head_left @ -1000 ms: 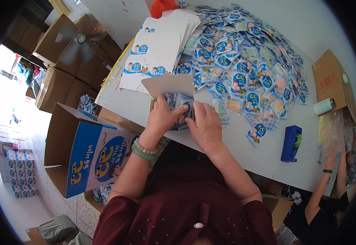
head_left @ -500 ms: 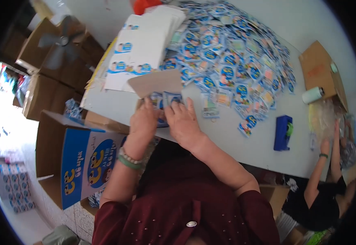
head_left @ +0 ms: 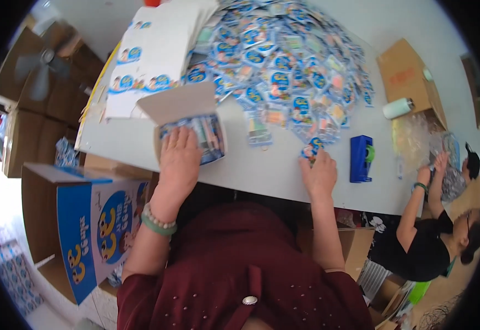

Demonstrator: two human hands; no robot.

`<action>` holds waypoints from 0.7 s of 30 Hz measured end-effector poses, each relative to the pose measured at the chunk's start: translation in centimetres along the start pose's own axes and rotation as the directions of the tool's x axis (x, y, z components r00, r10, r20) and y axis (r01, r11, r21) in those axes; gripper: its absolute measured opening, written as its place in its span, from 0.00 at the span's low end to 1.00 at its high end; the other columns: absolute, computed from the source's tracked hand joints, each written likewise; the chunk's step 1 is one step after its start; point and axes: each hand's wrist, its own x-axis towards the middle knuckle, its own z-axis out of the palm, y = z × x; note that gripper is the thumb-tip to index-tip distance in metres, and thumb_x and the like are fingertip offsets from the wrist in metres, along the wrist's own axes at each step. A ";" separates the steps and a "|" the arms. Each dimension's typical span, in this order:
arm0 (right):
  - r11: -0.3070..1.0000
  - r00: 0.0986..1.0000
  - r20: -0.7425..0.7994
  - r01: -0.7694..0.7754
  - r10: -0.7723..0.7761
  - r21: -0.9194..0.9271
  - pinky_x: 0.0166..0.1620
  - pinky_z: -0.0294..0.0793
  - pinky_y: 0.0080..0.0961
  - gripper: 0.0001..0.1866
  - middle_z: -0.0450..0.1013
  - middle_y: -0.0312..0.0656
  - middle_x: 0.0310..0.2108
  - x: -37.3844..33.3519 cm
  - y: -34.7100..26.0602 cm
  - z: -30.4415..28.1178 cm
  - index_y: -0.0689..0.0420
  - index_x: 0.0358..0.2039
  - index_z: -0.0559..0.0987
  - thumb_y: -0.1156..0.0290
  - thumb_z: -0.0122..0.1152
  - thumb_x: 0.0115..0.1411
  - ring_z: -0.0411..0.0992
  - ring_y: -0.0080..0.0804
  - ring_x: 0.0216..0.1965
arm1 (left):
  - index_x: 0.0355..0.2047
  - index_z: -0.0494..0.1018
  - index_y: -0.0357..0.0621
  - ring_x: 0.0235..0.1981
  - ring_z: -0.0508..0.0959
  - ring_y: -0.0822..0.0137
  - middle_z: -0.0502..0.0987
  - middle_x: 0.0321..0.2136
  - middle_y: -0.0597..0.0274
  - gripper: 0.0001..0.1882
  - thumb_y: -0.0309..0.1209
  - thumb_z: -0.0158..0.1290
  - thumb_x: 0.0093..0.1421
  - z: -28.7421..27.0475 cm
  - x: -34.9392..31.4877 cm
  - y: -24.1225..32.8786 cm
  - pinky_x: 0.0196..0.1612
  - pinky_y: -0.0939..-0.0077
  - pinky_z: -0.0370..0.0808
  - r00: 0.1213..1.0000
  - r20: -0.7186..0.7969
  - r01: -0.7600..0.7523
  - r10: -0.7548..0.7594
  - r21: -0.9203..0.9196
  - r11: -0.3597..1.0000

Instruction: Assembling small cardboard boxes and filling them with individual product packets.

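Note:
An open white carton box (head_left: 223,144) with its lid flap raised stands at the table's front edge, filled with upright small blue-and-white packets (head_left: 213,135). My left hand (head_left: 180,162) rests on those packets, fingers stretched out and flat, gripping nothing. Farther right, my right hand (head_left: 320,173) has its thumb and fingers around the lower edge of a loose small packet (head_left: 312,146) lying near the front of the table. A large heap of similar packets (head_left: 280,82) spreads over the table beyond both hands.
Flat white cartons (head_left: 157,49) are stacked at the far left. A blue tape dispenser (head_left: 360,159) stands right of my right hand. A bottle (head_left: 398,108) and brown box (head_left: 407,71) lie beyond it. A co-worker (head_left: 424,242) sits at right; a large blue carton (head_left: 80,220) stands at left.
My right hand has left the box and moved right to the loose packet. My left hand has shifted from the box's side onto the packets inside. The view has shifted too.

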 end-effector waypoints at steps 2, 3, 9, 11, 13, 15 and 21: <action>0.985 0.993 -0.098 0.047 -0.064 -0.166 0.37 0.72 0.44 0.12 0.74 0.48 0.28 0.3 -0.5 0.6 0.58 0.31 0.74 0.62 0.56 0.54 0.73 0.49 0.31 | 0.49 0.66 0.31 0.54 0.67 0.45 0.71 0.46 0.45 0.20 0.27 0.48 0.58 -0.5 0.3 -0.3 0.58 0.54 0.62 0.999 0.027 -0.014 0.019 -0.166 0.986; 0.975 0.989 -0.117 0.061 -0.088 -0.215 0.34 0.73 0.45 0.10 0.74 0.48 0.24 0.8 -0.8 0.8 0.57 0.30 0.75 0.63 0.56 0.54 0.73 0.48 0.28 | 0.49 0.67 0.33 0.52 0.68 0.46 0.71 0.45 0.46 0.19 0.27 0.49 0.57 -1.2 0.5 -0.8 0.56 0.55 0.64 1.000 0.003 -0.028 0.030 -0.245 0.969; 0.974 0.981 -0.055 0.178 -0.187 -0.143 0.32 0.72 0.44 0.06 0.74 0.48 0.23 0.9 1.7 1.5 0.57 0.26 0.75 0.70 0.52 0.55 0.74 0.47 0.26 | 0.45 0.73 0.36 0.42 0.77 0.53 0.73 0.47 0.46 0.15 0.25 0.53 0.57 -5.6 -0.2 -3.6 0.44 0.65 0.74 0.982 -0.058 0.104 -0.180 -0.634 0.767; 0.977 0.974 -0.097 0.194 -0.203 -0.091 0.32 0.71 0.44 0.05 0.75 0.47 0.24 0.0 2.3 1.0 0.57 0.25 0.74 0.70 0.54 0.55 0.74 0.46 0.28 | 0.43 0.75 0.34 0.41 0.78 0.63 0.74 0.49 0.47 0.14 0.21 0.54 0.55 -6.2 -0.9 -4.4 0.41 0.73 0.75 0.956 -0.124 0.098 -0.268 -0.721 0.686; 0.994 0.998 -0.039 0.040 -0.044 -0.100 0.35 0.72 0.39 0.04 0.75 0.48 0.27 -0.3 2.6 0.1 0.57 0.27 0.76 0.72 0.54 0.55 0.74 0.46 0.31 | 0.41 0.75 0.34 0.38 0.79 0.56 0.75 0.44 0.46 0.12 0.21 0.54 0.54 -6.4 -1.7 -5.1 0.40 0.70 0.75 0.939 -0.191 0.061 -0.288 -0.728 0.683; 0.985 0.996 -0.066 -0.043 0.055 0.168 0.36 0.71 0.35 0.05 0.75 0.48 0.27 -1.0 2.2 -1.0 0.59 0.30 0.76 0.73 0.53 0.55 0.74 0.41 0.31 | 0.38 0.75 0.35 0.35 0.79 0.49 0.76 0.40 0.45 0.10 0.21 0.53 0.54 -6.3 -2.2 -5.0 0.39 0.67 0.75 0.919 -0.267 0.000 -0.289 -0.735 0.678; 0.378 0.989 -0.002 0.058 -0.147 0.924 0.51 0.66 0.27 0.07 0.73 0.45 0.46 -1.4 -9.2 -8.6 0.65 0.32 0.75 0.81 0.52 0.52 0.69 0.31 0.47 | 0.44 0.72 0.42 0.52 0.71 0.49 0.73 0.46 0.52 0.15 0.21 0.50 0.55 -3.5 -1.8 -1.7 0.53 0.56 0.67 0.940 -0.325 -0.261 0.107 -0.480 0.837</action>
